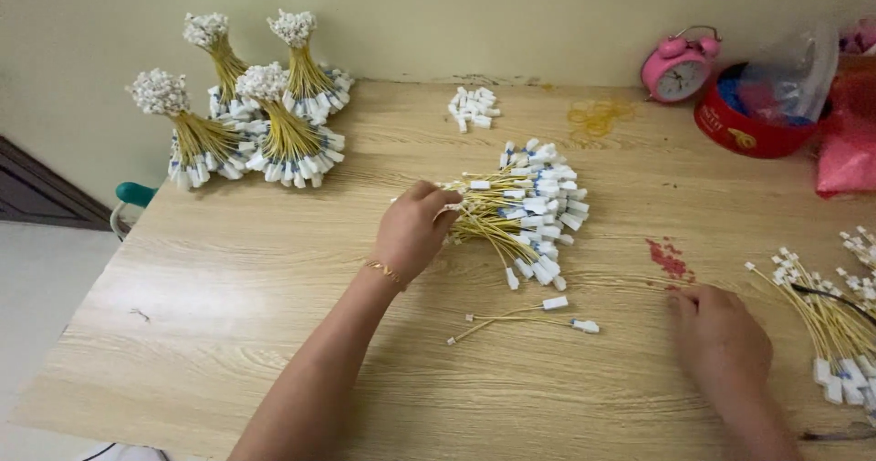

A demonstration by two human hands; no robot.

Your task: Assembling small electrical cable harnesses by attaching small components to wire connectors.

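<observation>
yellow wire bundle [516, 214], one, mid-desk, left hand [411, 231] fingers clamped on its end. right hand [721, 333] flat near front edge, fingers together. four tied bundles [246, 123] at back-left corner; two loose wires [525, 317] between hands.

Soft, even light fills the scene, moderately bright and slightly warm, with no harsh glare on the pale wooden worktop [274, 269]. Shadows are faint: a thin one lies under the left hand [412, 231] toward 6 o'clock, and another under the tied bundles [246, 123] at 10 o'clock. The right hand [721, 338] at 4 o'clock looks a little soft. The plastic bag [794, 68] at 2 o'clock catches a pale sheen. Wide-angle bowing bends the worktop edges near the corners.
</observation>
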